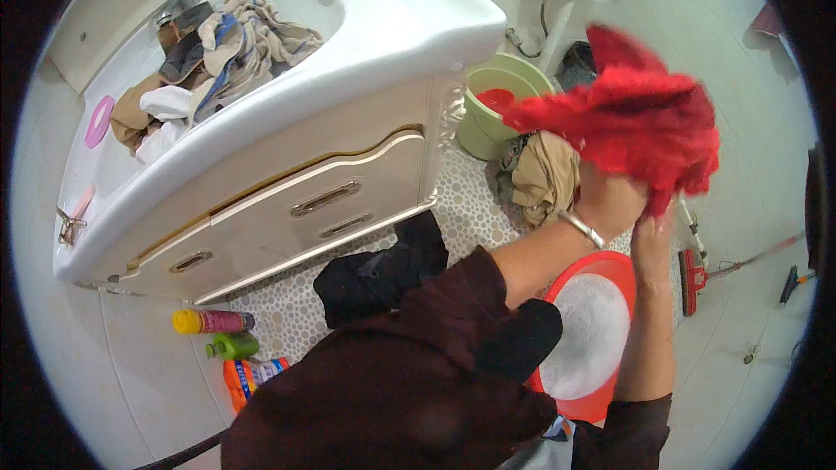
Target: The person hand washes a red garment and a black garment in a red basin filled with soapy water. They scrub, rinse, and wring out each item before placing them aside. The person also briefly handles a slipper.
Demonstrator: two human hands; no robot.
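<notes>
A wet-looking red cloth (640, 122), fuzzy in texture and smeared by motion, hangs bunched in both my hands. My left hand (612, 200), with a silver bangle at its wrist, grips it from below; the cloth covers most of the fingers. Close beside it, my right hand (653, 231) is closed on the cloth's lower end. Beneath my forearms stands a red basin (570, 406) with white suds (590, 331) on its water. Beyond the left hand, a beige garment (546, 178) lies heaped on the floor.
A green bucket (477, 132) holding something red stands by the vanity cabinet (366, 183). Clothes (248, 43) pile in the white sink (409, 22). Black clothing (379, 270) and bottles (213, 322) lie on the floor. A red floor brush (694, 283) is at the right.
</notes>
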